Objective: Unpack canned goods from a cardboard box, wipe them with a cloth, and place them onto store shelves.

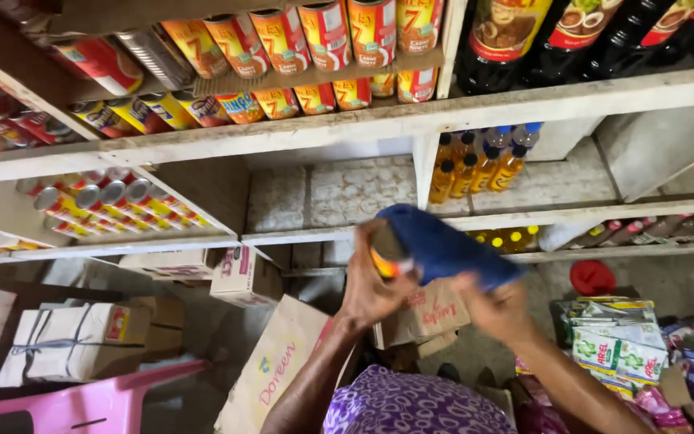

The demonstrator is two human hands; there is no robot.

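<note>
Left hand [371,285] clamped on one can [387,255]; right hand [498,309] grips one blue cloth [443,245] draped over it, near the shelf [347,233].

Soft matt blue cloth [443,245] over a glossy metal can [387,255]; rough painted wooden shelf [299,133]; matt cardboard box [244,277].

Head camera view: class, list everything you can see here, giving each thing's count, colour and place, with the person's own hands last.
Tins: many, yellow and red, top shelf.
Dark bottles: several, top right.
Small bottles: several, amber, middle shelf.
Cardboard boxes: several, brown, below the shelves.
Sachet packs: a pile, green and white, right.
Pink chair: one, lower left.
Blue cloth: one, over the can.
Can: one, orange.
Left hand: grips the can.
Right hand: holds the blue cloth.
</note>
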